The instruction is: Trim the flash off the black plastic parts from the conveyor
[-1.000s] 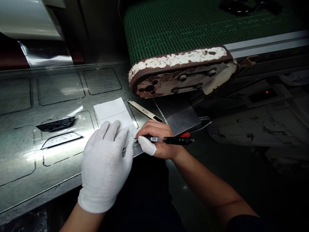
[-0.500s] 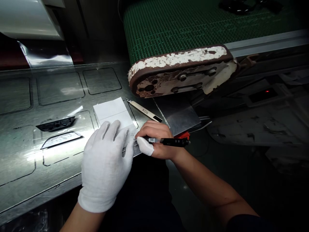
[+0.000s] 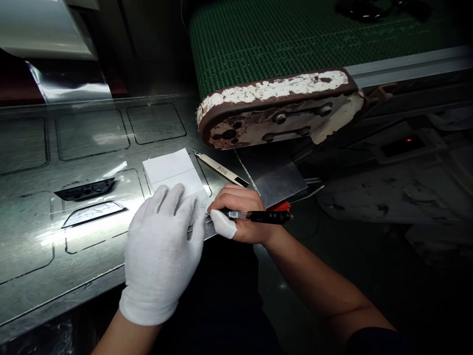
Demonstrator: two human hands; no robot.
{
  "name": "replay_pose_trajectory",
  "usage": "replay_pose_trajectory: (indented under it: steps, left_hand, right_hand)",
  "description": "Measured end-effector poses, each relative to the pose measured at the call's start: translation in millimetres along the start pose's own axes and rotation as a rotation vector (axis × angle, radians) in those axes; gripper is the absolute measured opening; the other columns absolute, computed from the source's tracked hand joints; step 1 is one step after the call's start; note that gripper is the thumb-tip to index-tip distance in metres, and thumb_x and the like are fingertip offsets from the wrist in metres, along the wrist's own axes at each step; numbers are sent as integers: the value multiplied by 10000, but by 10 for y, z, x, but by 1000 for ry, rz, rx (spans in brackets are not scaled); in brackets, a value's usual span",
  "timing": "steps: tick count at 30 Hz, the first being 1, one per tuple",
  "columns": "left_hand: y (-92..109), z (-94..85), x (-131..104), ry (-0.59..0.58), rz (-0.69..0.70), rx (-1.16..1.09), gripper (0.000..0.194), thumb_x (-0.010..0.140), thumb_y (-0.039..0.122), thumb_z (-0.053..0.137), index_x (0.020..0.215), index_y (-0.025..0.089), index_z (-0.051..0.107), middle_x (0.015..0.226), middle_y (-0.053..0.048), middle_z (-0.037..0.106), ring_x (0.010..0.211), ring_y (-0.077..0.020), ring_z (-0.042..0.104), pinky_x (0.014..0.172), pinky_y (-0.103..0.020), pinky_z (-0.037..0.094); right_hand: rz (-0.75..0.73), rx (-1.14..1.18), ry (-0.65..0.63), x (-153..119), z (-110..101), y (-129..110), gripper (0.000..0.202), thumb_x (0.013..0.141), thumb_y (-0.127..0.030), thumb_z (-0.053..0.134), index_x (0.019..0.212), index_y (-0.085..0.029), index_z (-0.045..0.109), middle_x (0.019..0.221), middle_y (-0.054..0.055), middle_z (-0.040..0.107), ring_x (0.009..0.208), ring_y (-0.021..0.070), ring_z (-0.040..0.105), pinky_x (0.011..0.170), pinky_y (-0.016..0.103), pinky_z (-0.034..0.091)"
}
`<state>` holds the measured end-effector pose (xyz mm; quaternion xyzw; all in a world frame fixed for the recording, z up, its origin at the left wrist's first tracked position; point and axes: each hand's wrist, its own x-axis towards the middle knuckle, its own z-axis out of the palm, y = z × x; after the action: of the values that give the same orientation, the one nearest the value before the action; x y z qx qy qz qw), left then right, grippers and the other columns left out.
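Observation:
My left hand (image 3: 162, 251), in a white glove, lies with its fingers spread over the lower part of a white paper pad (image 3: 172, 170). A black pen (image 3: 262, 216) is held in my right hand (image 3: 240, 212), which is bare but for a white cover on one fingertip; the pen's tip is at the pad's lower right, by small dark marks. Just above my right hand lies a cutter knife (image 3: 221, 168) marked A06. To the left, a black curved part (image 3: 86, 189) rests above a dark-rimmed piece with a pale middle (image 3: 94, 213).
A green conveyor belt (image 3: 258, 44) with a chipped, rusty end plate (image 3: 273, 113) stands over the metal table (image 3: 22, 207). Dark outlines mark the tabletop. Something red (image 3: 281, 206) shows beside my right wrist. Black objects (image 3: 364, 10) lie on the belt.

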<state>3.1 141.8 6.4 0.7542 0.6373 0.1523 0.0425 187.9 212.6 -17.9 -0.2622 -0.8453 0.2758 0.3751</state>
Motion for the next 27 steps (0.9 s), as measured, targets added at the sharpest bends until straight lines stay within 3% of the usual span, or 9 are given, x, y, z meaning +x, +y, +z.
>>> replay_pose_trajectory:
  steps: [22,27]
  left_hand:
    - [3,-19,-11,-25,3,13,279,1021,281,456,1231,193,618,1333,-118,628,1211,-380,555,1017,-550,468]
    - [-1,-9,-15,-27,-6,10,283,1024,277,450,1242,200,614,1319,-113,630,1216,-379,555,1011,-547,468]
  right_hand:
    - [-3,35,-25,-1,-10,-13,32,884,-214,688,860,-208,707,774,30,743,685,171,637,666,333,506]
    - [38,-22,56,8,-4,-37,80,890,-195,649,820,-206,687,731,34,705,670,172,611,666,339,495]
